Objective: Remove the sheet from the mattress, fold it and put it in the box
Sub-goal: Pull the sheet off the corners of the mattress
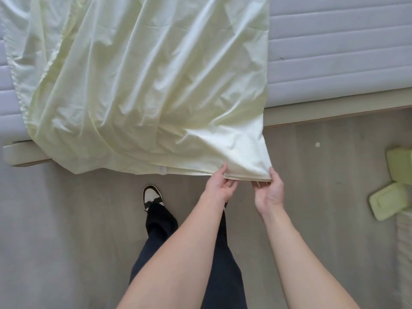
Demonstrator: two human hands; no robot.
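The pale yellow sheet [145, 81] lies crumpled on the grey mattress [338, 52], and its near edge hangs over the bed frame [323, 110] toward the floor [66, 219]. The left hand [219, 188] and the right hand [268, 192] are close together. Each grip pinches the sheet's folded corner edge, thumb on top and fingers under. Green blocks [388, 204] sit at the right.

Grey wood-look floor [312, 157]; two pale green blocks [389, 204] (right edge); black-and-white shoe [152, 196].
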